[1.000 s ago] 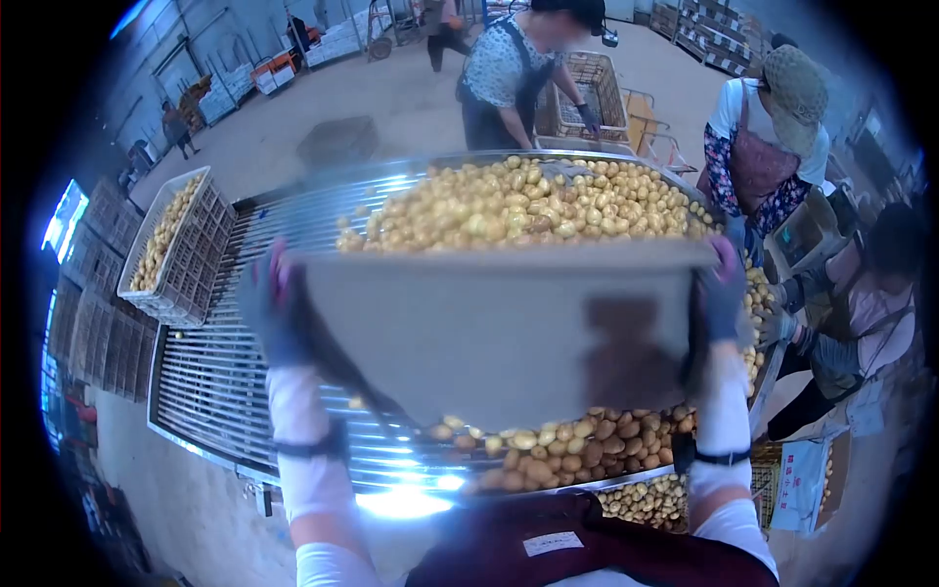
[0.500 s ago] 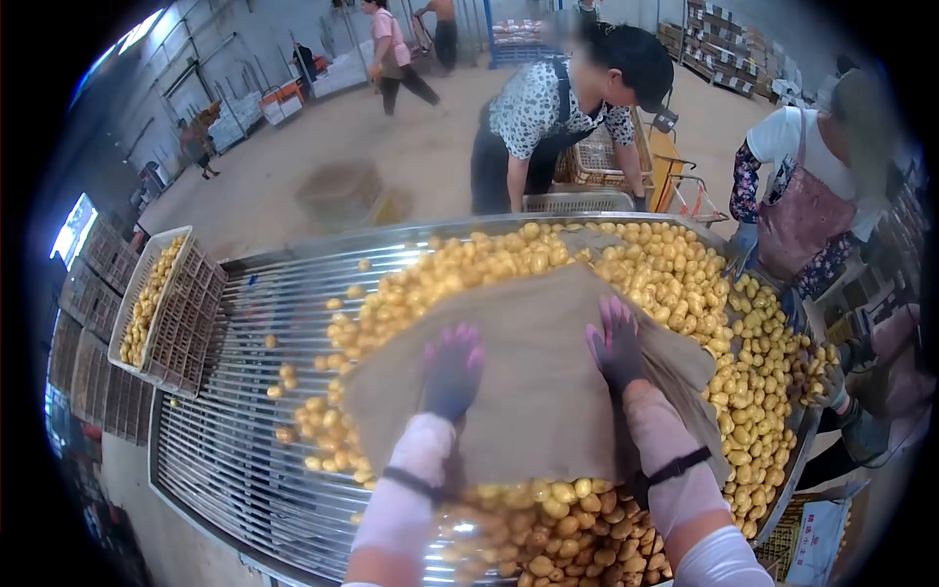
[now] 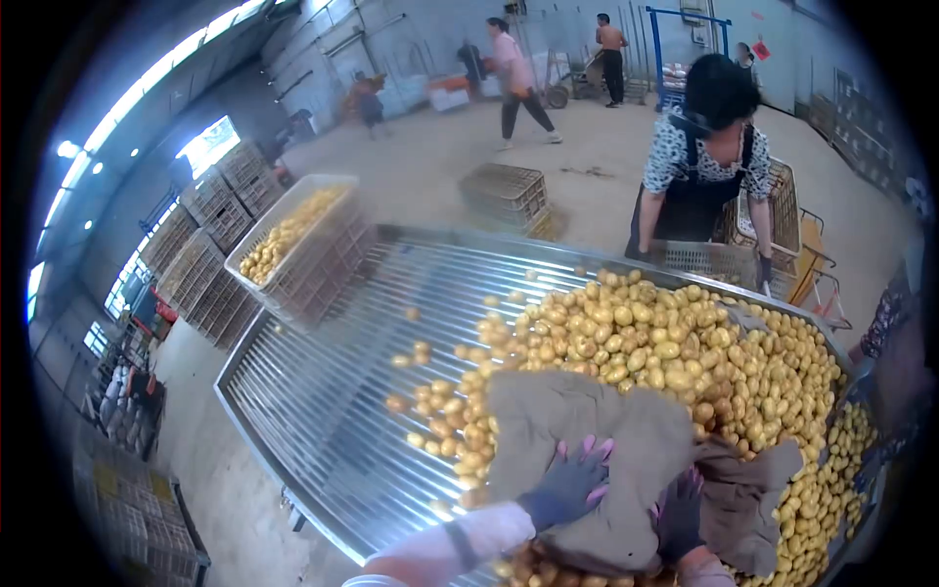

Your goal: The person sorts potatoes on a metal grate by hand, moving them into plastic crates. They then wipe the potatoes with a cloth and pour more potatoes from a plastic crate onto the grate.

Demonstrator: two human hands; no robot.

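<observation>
Left grip [image 3: 573,487] and right grip [image 3: 680,519] lie palm-down, outspread, near each other

Looks forward and down from the wearer's head, close above the left hand [image 3: 572,484] and right hand [image 3: 680,520], low and right of centre. Spans the slatted table [image 3: 342,391] at a slant, then the floor [image 3: 401,186] beyond, out to the far wall [image 3: 430,49], bending straight edges into curves.

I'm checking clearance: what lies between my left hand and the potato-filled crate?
In the head view, from left hand to crate: brown cloth, then loose potatoes, then bare metal slats.
</observation>
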